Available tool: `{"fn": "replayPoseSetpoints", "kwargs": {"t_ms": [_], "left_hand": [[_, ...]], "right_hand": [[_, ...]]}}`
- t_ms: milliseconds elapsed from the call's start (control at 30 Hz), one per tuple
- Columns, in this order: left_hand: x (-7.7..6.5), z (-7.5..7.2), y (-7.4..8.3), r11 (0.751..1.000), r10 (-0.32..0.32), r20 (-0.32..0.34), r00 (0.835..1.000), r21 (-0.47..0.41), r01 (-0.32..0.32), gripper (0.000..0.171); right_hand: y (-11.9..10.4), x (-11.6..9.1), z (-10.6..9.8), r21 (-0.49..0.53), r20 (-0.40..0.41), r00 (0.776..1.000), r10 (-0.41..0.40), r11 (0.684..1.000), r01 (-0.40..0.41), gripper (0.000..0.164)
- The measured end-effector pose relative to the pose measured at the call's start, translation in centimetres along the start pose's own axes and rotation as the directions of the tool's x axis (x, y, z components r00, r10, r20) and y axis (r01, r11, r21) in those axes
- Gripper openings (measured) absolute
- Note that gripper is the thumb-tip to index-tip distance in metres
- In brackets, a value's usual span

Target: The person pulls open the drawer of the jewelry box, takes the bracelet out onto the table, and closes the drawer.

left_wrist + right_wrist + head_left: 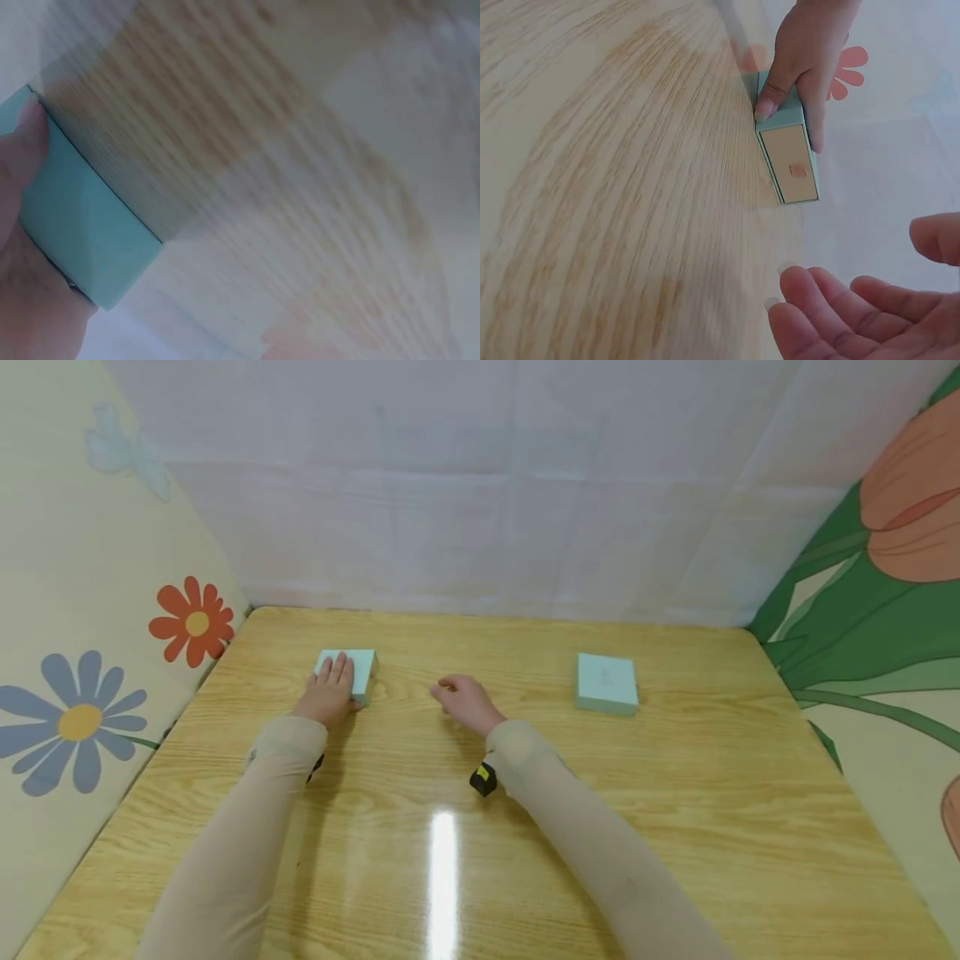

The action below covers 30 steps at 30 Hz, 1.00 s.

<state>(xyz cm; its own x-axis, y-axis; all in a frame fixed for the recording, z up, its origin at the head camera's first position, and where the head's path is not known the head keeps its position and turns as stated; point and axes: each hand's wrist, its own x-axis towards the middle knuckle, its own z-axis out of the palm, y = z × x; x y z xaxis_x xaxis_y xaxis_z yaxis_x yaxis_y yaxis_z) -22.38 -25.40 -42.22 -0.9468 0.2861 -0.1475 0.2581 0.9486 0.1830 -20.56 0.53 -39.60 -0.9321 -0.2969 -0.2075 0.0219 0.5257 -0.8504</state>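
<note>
A pale-green drawer box (363,668) lies at the back left of the table. My left hand (327,695) holds it, fingers across the top and thumb against its near side. In the left wrist view, the thumb rests on the box's green side (86,229). Facing the right wrist camera is the box's beige drawer front (784,150), which has a small pull tab (799,172). My right hand (467,703) hovers a short way right of this box, apart from it. Its fingers (802,289) are loosely bent, with nothing in them.
A second pale-green box (606,683) sits on the wooden table (675,827), further right. A white cloth (480,510) hangs behind the back edge. Flower-printed panels (67,577) stand along both sides.
</note>
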Motion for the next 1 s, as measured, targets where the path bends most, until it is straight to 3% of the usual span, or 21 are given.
{"fn": "replayPoseSetpoints", "kwargs": {"t_ms": [233,500,1000], "left_hand": [[-0.2,-0.1,0.3,1.000,0.000,-0.026,1.000,0.025,0.000,0.077],[-0.2,0.4,0.0,0.999,0.003,-0.039,0.999,0.040,-0.001,0.077],[-0.3,0.3,0.2,1.000,-0.011,-0.039,0.999,0.010,0.011,0.078]], "right_hand": [[-0.3,1.0,0.6,0.162,-0.030,0.998,0.047,0.986,-0.042,0.041],[-0.6,1.9,1.4,0.394,-0.028,0.992,0.122,0.914,-0.101,0.038],[-1.0,3.6,2.6,0.482,-0.025,0.984,0.179,0.864,-0.145,0.035]]}}
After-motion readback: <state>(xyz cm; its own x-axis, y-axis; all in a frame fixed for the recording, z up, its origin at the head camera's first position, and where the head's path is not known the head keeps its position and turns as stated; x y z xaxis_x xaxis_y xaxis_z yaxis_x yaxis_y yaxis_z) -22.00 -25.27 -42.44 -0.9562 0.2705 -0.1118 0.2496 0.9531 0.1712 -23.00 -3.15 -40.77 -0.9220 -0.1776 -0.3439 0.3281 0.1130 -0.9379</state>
